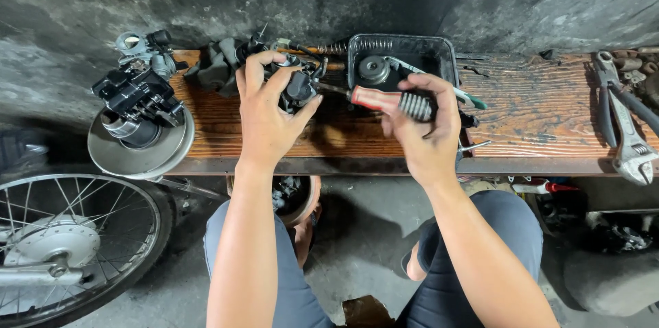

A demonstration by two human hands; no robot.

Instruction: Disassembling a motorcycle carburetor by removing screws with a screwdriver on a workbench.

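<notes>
Rough dark concrete forms the wall and floor behind a worn wooden bench (535,122) with a metal front edge. On the bench, left of centre, sits a small dark carburetor (300,84), and the left hand (266,119) is closed around it, fingers curled over its top and thumb pressed on its right side. The right hand (429,129) grips a screwdriver (384,100) by its red and grey ribbed handle; the shaft points left and its tip meets the carburetor's right side. Just behind the screwdriver stands a black plastic tray (446,53) holding a round metal part (374,68) and a green-handled tool (453,91). A coil spring (333,47) lies along the back edge of the bench beside the tray, and a dark rag (214,66) lies bunched left of the carburetor. At the bench's left end a black engine assembly (137,98) rests on a round metal disc (141,153). Pliers (607,105) and an adjustable wrench (635,153) lie at the right end, well apart from the hands. Below left, a spoked wheel (68,246) stands on the floor.
</notes>
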